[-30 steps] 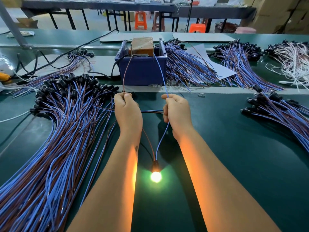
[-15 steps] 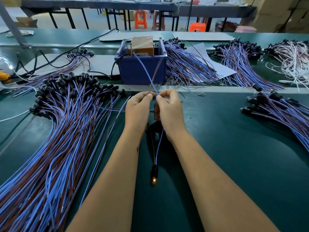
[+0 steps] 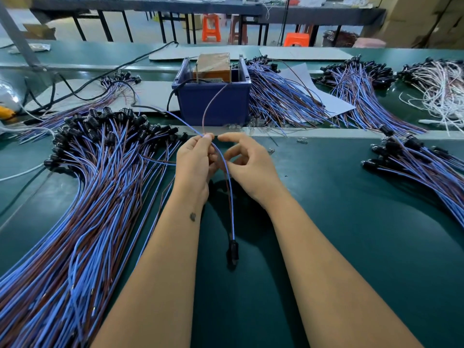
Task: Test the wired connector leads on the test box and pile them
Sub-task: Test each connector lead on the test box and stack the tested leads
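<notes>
The left hand pinches the thin blue-and-brown wired lead – its black connector lies on the green worktop; the right hand hangs loose-fingered, empty. Keep both wires gathered, then lay it onto the left pile of leads.

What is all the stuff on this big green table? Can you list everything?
lead being tested: one, blue and brown wires with a black connector end, between the hands
big pile of leads: one, blue and brown with black ends, left
test box: one, dark blue bin holding a brown unit, centre back
piles of leads behind and right: several, blue and brown
white wires: one pile, far right back
black cable: one, back left
stools: orange, on the floor behind
table: one, green
left hand: pinches the lead's wires
right hand: fingers loosely curled beside the wires
</notes>
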Demonstrator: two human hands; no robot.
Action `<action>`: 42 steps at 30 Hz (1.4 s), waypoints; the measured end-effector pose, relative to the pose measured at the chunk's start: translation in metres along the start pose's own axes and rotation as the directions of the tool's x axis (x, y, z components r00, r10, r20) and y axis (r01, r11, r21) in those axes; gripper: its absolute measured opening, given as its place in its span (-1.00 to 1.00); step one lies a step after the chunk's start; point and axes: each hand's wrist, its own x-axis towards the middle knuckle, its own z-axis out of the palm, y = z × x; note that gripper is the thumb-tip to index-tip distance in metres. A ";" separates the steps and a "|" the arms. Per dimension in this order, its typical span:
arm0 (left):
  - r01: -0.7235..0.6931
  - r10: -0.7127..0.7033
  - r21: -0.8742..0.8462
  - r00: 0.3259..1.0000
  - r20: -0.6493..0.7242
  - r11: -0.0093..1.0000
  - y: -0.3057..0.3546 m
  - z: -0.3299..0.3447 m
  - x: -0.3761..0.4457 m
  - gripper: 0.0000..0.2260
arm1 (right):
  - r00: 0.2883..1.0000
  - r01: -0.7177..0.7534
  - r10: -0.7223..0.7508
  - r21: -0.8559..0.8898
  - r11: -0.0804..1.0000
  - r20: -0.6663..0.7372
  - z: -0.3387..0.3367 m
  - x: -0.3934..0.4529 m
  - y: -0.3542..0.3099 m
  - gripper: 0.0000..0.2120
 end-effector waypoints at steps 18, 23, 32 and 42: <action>-0.398 0.367 0.453 0.916 0.159 0.797 -0.010 0.010 -0.019 -0.77 | 0.894 -0.105 0.274 0.428 0.898 -0.355 -0.024 0.012 0.008 -0.62; -0.490 0.268 0.268 0.771 0.578 0.830 -0.012 0.032 -0.052 -0.84 | 0.768 -0.162 0.388 0.431 0.887 -0.510 -0.058 0.012 0.015 -0.66; -0.700 0.163 0.299 0.511 0.844 0.649 -0.050 0.100 -0.103 -0.87 | 0.836 -0.454 0.201 -0.438 0.776 -0.510 -0.193 -0.026 -0.001 -0.77; -0.845 0.007 0.166 0.197 0.980 0.509 -0.085 0.171 -0.185 -0.63 | 0.888 -0.453 0.047 -0.851 0.266 -0.458 -0.298 -0.073 -0.023 -0.72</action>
